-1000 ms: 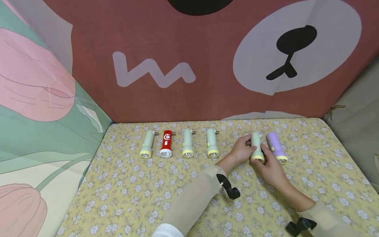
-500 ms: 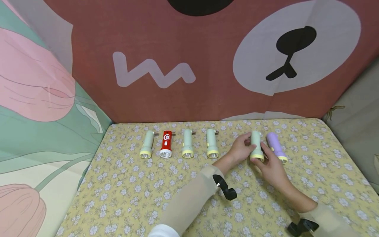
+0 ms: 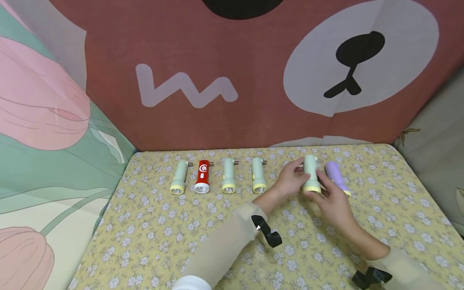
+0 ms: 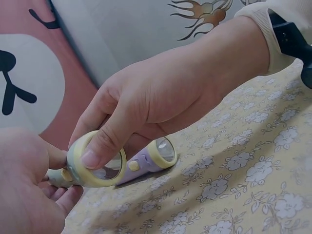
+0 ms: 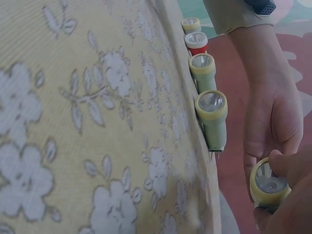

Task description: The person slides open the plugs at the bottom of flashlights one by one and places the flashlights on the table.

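Observation:
Both hands hold one pale green flashlight (image 3: 310,172) with a yellow head ring, on the right side of the table. My left hand (image 3: 288,178) grips its body between thumb and fingers. At the head end, my right hand (image 3: 336,201) pinches the ring, its thumb lying over the edge of the lens (image 4: 113,171) in the left wrist view. A purple flashlight (image 3: 335,172) lies just right of the held one, partly hidden behind the right hand.
Left of the hands lie, in a row, a green flashlight (image 3: 258,173), another green flashlight (image 3: 228,173), a red flashlight (image 3: 203,173) and a further green flashlight (image 3: 179,174), plug prongs out. A flowered cloth (image 3: 163,241) covers the table. A red fabric wall (image 3: 181,129) stands behind.
The held flashlight has risen a little off its spot and tipped more upright, its lens showing less from above. Both hands have moved with it, slightly up and left.

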The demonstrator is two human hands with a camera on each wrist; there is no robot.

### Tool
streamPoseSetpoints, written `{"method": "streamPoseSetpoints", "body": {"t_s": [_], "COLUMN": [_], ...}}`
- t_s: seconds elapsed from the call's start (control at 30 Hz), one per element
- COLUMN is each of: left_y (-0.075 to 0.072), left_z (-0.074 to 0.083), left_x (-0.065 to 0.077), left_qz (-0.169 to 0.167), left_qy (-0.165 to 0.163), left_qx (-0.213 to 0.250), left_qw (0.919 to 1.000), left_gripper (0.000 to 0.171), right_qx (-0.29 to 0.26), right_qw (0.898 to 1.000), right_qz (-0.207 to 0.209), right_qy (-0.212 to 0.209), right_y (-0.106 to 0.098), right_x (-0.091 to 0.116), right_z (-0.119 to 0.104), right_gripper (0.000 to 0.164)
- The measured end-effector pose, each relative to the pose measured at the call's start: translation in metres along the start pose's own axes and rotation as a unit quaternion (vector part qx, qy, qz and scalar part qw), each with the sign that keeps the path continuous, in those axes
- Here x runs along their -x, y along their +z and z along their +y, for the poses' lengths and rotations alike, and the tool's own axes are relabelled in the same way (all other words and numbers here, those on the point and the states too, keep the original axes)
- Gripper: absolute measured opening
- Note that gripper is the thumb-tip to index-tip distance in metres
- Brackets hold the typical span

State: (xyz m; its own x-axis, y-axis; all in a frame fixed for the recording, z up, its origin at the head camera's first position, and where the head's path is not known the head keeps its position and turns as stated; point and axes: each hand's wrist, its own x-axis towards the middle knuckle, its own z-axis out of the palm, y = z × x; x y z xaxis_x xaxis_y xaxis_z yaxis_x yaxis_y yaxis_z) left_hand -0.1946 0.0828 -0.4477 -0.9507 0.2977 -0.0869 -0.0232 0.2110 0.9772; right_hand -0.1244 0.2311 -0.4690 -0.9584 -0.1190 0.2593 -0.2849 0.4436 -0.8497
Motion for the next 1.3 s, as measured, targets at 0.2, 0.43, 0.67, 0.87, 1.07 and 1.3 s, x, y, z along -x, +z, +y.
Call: {"method": "streamPoseSetpoints", "body": {"t_s": [0.2, 0.43, 0.67, 0.87, 1.07, 1.3], "left_y": [-0.01, -0.022, -0.035, -0.047, -0.059, -0.07], "left_z": [0.002, 0.004, 0.006, 0.005, 0.004, 0.003], "left_x": [0.008, 0.018, 0.026, 0.028, 0.027, 0.025], "left_qz": [-0.005, -0.008, 0.004, -0.006, -0.015, -0.001], "left_qy": [0.019, 0.025, 0.014, 0.023, 0.028, 0.004], "left_qx": [0.02, 0.047, 0.07, 0.099, 0.159, 0.183], "left_qw": [0.9996, 0.9986, 0.9974, 0.9948, 0.9868, 0.9832], "left_gripper": [0.057, 0.058, 0.06, 0.06, 0.056, 0.049], "right_qx": [-0.021, -0.018, -0.019, -0.037, -0.037, -0.039], "right_qw": [0.999, 0.999, 0.998, 0.997, 0.996, 0.995], "right_qz": [0.02, 0.031, 0.031, 0.025, 0.023, 0.023], "right_qy": [-0.029, -0.041, -0.057, -0.069, -0.079, -0.085], "right_y": [0.004, 0.009, 0.017, 0.024, 0.032, 0.04], "right_x": [0.001, 0.001, -0.002, -0.004, -0.004, -0.005], "right_z": [-0.01, -0.021, -0.026, -0.029, -0.029, -0.034], "right_gripper": [0.076, 0.077, 0.076, 0.077, 0.077, 0.075]}}
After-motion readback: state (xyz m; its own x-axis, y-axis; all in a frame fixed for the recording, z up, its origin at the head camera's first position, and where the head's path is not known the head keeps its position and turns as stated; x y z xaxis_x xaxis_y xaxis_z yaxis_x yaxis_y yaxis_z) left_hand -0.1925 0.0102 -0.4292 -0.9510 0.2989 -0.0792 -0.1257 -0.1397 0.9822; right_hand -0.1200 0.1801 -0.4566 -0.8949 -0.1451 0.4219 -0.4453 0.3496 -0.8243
